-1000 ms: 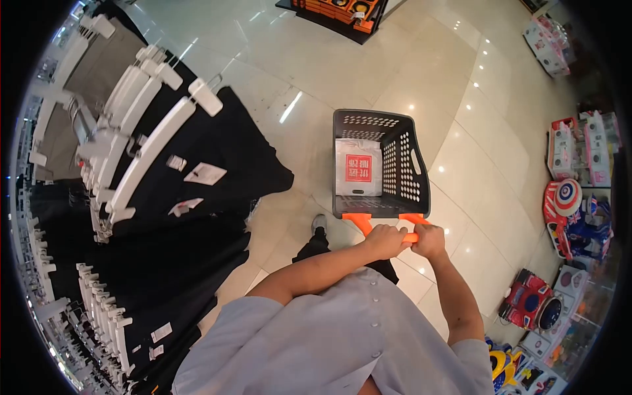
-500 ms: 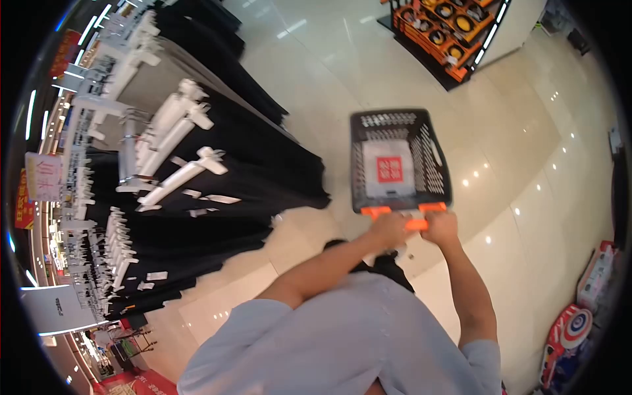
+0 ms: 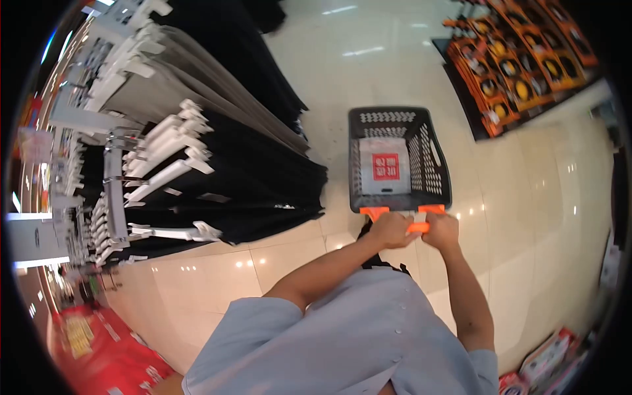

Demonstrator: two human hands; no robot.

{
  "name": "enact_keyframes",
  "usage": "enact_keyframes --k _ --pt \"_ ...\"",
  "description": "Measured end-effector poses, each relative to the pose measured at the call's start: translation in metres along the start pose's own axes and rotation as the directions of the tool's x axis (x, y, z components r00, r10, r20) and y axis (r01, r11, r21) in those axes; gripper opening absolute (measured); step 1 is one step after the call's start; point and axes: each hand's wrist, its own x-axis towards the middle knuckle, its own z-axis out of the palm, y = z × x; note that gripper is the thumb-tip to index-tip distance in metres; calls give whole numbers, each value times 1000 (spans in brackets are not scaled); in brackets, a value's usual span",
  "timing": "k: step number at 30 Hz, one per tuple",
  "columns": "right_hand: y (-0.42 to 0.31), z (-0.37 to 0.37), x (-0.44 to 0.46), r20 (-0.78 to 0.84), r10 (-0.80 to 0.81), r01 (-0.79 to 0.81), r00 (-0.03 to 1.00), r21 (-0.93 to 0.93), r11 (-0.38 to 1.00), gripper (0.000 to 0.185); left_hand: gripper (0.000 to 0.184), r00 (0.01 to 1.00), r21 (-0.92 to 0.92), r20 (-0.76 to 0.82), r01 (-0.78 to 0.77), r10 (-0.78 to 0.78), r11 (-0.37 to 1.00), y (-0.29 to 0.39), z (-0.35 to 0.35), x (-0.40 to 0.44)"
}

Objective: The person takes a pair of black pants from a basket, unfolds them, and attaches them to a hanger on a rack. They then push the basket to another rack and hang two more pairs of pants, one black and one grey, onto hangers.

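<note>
A dark grey shopping basket (image 3: 434, 192) with perforated walls is in front of me, with orange fittings and an orange handle (image 3: 418, 228) on its near side. My left hand (image 3: 393, 230) is closed around the handle's left part. Close beside it, my right hand (image 3: 441, 230) grips the right part. Inside the basket lies a pale, flat rectangular panel (image 3: 386, 179) bearing a red square with white characters. Whether it is a bag or a printed sheet, I cannot tell. Nothing else shows in the basket.
To the left, black and grey trousers (image 3: 257, 164) hang from white hangers (image 3: 178, 158) on a metal rack. An orange display stand (image 3: 520, 66) with small goods is at the far right. A red printed covering (image 3: 99, 349) is at lower left, boxed goods (image 3: 546, 352) at lower right.
The orange stand has come nearer and shifted right in view, and more of the red covering shows at lower left. Both hands keep their hold on the basket's handle.
</note>
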Motion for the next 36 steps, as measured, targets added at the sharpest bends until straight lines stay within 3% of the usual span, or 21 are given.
enact_keyframes --k 2,11,18,24,25,33,36 --pt "8 -2 35 -27 -29 29 999 -1 1000 19 44 1000 -36 -23 -19 18 999 -26 0 26" --pt "46 -16 193 4 -117 117 993 5 993 19 42 979 -54 23 205 -204 977 -71 -92 141" --pt "79 -30 315 53 -225 225 973 7 974 22 44 957 -126 -34 281 -287 951 -109 -138 226" --pt "90 -36 423 29 -399 397 916 53 916 16 50 921 35 -260 311 -292 950 -156 -170 285" --pt "91 -40 441 28 -412 409 911 68 910 15 53 911 10 -155 388 -382 922 -161 -183 296" --pt "85 -43 552 157 -476 472 865 68 879 15 52 819 38 -441 425 -367 904 -217 -223 349" --pt "78 -43 594 177 -492 489 852 65 870 16 52 807 6 -415 464 -420 886 -239 -248 367"
